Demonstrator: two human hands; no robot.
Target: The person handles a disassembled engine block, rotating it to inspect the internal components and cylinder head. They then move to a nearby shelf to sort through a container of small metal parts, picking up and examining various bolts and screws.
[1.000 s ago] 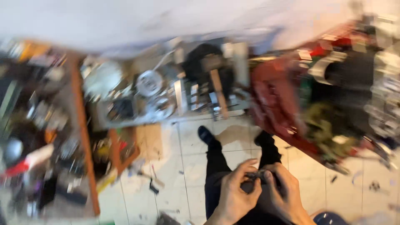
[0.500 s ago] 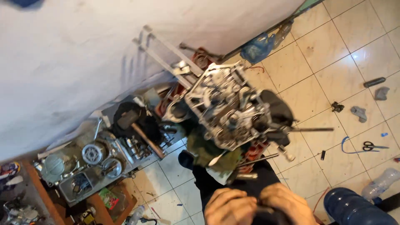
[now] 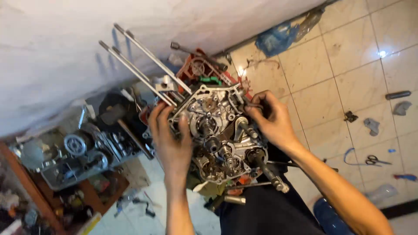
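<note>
An opened metal engine case [image 3: 217,130] with gears and shafts showing stands in front of me, two long studs [image 3: 139,65] sticking out toward the white wall. My left hand [image 3: 170,139] rests flat against the case's left side, fingers spread. My right hand [image 3: 270,119] sits at the upper right edge, fingers pinched around a small dark part that I cannot make out. A thick shaft [image 3: 270,172] juts out at the lower right, above my dark trousers [image 3: 265,213].
A grey tray [image 3: 82,161] full of metal parts and tools lies on the floor at left, beside a wooden board [image 3: 26,191]. On the tiles at right lie scissors [image 3: 375,160], a dark cylinder [image 3: 397,95], grey scraps and a blue bag [image 3: 278,37].
The view swung from the parts tray to the engine. Both hands, held together at my lap earlier, have moved up and apart onto the engine case's two sides.
</note>
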